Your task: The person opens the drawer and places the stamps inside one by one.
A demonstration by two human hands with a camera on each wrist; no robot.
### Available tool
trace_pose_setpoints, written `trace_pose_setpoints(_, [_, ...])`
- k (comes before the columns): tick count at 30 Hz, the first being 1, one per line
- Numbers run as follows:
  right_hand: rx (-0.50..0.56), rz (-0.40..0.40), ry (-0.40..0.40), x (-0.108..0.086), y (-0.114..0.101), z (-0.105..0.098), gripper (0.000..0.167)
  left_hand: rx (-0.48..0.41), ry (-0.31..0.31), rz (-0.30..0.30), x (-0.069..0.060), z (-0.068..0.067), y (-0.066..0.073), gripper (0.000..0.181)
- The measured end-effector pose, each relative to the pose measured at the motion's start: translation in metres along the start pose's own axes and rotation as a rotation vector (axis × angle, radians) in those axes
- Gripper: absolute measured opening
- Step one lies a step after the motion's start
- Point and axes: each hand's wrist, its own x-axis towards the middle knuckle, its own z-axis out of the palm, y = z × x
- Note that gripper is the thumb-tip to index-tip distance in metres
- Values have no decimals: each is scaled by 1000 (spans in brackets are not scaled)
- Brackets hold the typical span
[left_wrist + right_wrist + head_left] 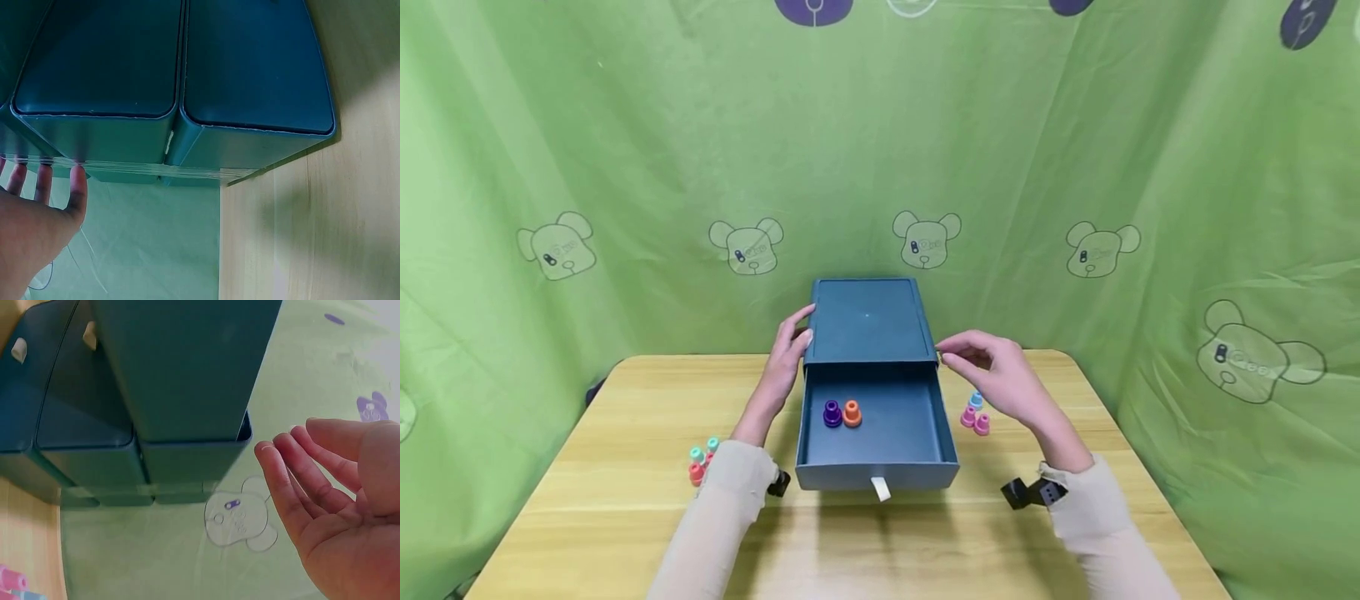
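Observation:
A dark blue drawer cabinet (868, 321) stands on the table with its top drawer (895, 433) pulled out. Inside the drawer, a purple peg (832, 414) and an orange peg (852, 414) stand side by side. My left hand (782, 354) rests against the cabinet's left side; in the left wrist view its extended fingers (77, 187) touch the cabinet wall (125, 140). My right hand (1003, 379) is beside the right side, fingers slightly bent. In the right wrist view, a gap separates this hand (337, 494) from the pulled-out drawer (187, 375), and it holds nothing.
Red and mint pegs (696, 473) stand on the table's left, partly behind my left sleeve. Two pink pegs (982, 424) and a blue peg (976, 400) are right of the drawer. A white pull tab (881, 489) hangs at its front. A green curtain (850, 150) surrounds the table.

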Motion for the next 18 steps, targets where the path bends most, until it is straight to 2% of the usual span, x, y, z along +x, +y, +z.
trace_pose_setpoints(2, [10,10,5,1,5,-3,24,5,-10,-14,0,0,3,54])
trace_pose_setpoints(9, [48,84,12,5,32,-5,27,6,-21,-31,-13,4,34,55])
trace_pose_setpoints(18, [34,196,34,11,77,-7,31,-5,-23,-29,-13,3,34,56])
